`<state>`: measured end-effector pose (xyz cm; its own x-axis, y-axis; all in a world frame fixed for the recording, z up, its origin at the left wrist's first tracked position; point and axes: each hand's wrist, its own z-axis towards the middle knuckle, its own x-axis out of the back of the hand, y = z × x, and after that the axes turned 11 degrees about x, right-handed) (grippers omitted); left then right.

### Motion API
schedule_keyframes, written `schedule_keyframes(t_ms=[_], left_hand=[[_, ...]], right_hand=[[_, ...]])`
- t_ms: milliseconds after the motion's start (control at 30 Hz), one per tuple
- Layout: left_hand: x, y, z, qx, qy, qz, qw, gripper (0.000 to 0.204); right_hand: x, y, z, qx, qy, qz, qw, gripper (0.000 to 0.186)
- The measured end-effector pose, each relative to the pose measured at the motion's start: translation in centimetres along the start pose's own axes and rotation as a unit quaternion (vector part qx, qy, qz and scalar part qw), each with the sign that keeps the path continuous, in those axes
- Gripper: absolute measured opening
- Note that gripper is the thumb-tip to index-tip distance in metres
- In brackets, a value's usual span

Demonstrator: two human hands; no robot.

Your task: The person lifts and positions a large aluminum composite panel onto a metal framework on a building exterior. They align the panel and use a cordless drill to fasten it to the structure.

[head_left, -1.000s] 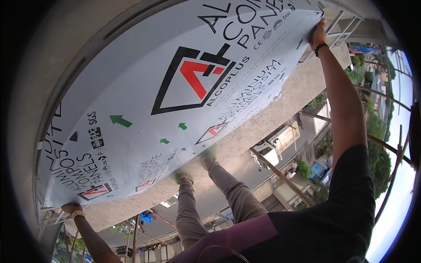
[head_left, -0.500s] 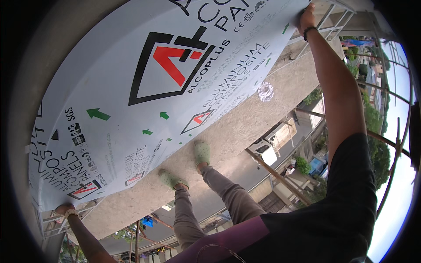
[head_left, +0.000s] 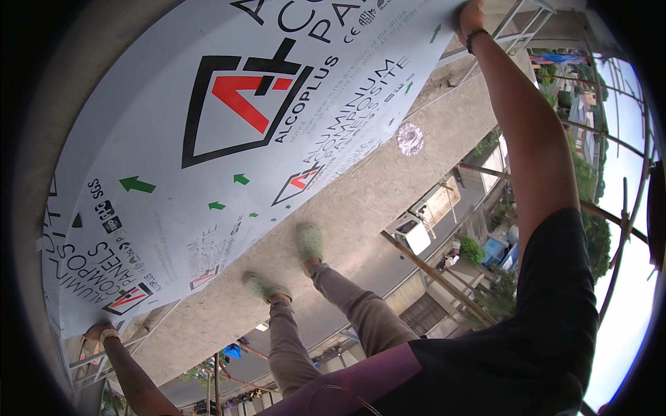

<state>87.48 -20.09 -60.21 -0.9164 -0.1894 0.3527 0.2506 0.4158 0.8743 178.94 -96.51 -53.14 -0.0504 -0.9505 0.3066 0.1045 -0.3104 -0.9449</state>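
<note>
Concrete ledge underfoot, a round silvery patch on it. Green shoes, grey trousers. Scaffold poles alongside. Street, buildings and trees lie below.

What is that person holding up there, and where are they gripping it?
A large pale grey composite panel with printed film. The left hand grips one end edge, the right hand the opposite end edge.

panel top cut off; fingers hidden behind its edges.
</note>
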Motion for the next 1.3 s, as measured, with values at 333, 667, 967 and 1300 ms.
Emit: schedule_keyframes(t_ms=[333,667,967,1300], left_hand=[[0.3,-0.4,0.9,0.01,-0.025,-0.064,0.998,0.063],[1.0,-0.8,1.9,0.033,-0.04,-0.099,0.994,0.067],[-0.2,-1.1,0.3,0.042,-0.017,-0.073,0.996,0.07],[-0.1,-0.4,-0.7,0.071,0.021,-0.062,0.995,0.074]], right_hand=[[-0.5,-0.5,-0.6,-0.018,-0.012,-0.004,1.0,0.092],[-0.6,-1.7,-1.9,0.017,0.045,0.03,0.998,0.057],[1.8,-8.8,-0.4,0.345,0.102,-0.353,0.864,0.041],[0.1,-9.9,0.1,0.305,0.029,-0.499,0.811,0.04]])
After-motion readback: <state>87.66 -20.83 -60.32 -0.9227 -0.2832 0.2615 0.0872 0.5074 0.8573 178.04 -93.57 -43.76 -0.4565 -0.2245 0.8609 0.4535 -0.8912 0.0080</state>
